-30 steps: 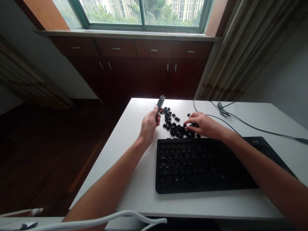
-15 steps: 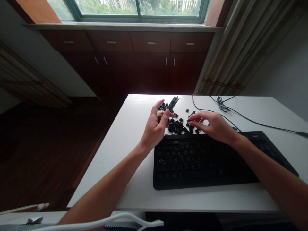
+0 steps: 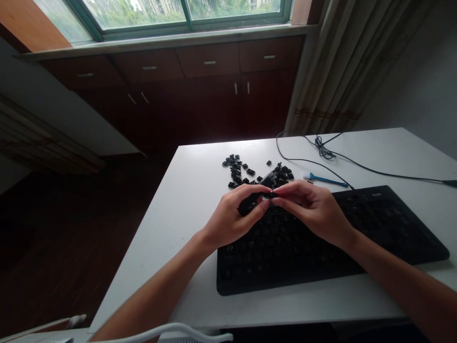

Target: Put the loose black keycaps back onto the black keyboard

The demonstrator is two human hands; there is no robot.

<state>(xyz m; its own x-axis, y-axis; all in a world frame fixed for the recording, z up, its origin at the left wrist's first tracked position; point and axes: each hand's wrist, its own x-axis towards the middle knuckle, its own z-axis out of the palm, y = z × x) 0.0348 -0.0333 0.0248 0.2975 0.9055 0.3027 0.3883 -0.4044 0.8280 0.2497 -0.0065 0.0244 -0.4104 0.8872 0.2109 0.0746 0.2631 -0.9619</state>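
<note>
My left hand (image 3: 230, 216) and my right hand (image 3: 316, 207) meet fingertip to fingertip above the far edge of a black keyboard (image 3: 289, 257). Between their fingertips is a small black keycap (image 3: 270, 195), pinched by both. A dark flat tool (image 3: 268, 178) also sits in my left hand, its end pointing away beyond the fingers; its exact kind is unclear. Just past my hands lie several loose black keycaps (image 3: 235, 172), some partly covered by the fingers. On the keyboard, individual keys are hard to make out in the dim light.
A blue-handled brush (image 3: 326, 180) with pale bristles lies behind the keyboard, to the right of the keycaps. A black cable (image 3: 378, 170) runs over the white table (image 3: 160, 209), bundled near the far edge. Dark red cabinets (image 3: 200, 105) stand beyond, under a window.
My right hand has come from the keycap pile to my left hand, with a keycap between the fingertips. The tool in my left hand has lowered. The blue brush now shows. The view has tilted.
</note>
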